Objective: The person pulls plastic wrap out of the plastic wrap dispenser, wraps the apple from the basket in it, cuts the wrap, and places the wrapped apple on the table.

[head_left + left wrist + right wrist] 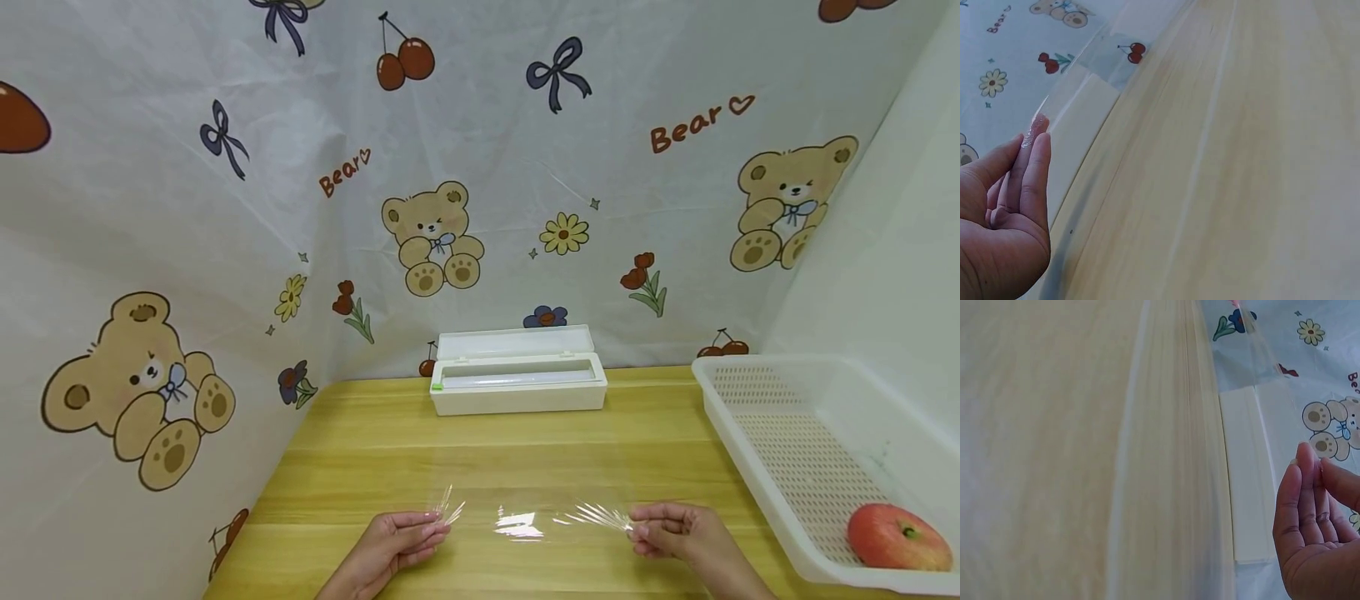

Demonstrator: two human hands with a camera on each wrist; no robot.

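A sheet of clear plastic wrap (pixel 517 523) stretches between both hands above the table, shiny in the middle and creased at the held corners. My left hand (pixel 397 546) pinches its near left corner between thumb and fingers; in the left wrist view that hand (pixel 1007 194) has the film bunched at its fingertips. My right hand (pixel 678 537) pinches the near right corner; the right wrist view shows this hand (pixel 1319 528) with thumb against fingertips. Behind the film stands a white wrap dispenser box (pixel 517 401), its lid (pixel 517 341) raised. The film's faint edges run back toward the box.
On the right, a white plastic basket (pixel 750 467) holds a red apple (pixel 898 537). The wood-grain table (pixel 360 467) meets a bear-print cloth (pixel 480 150) at the back and left.
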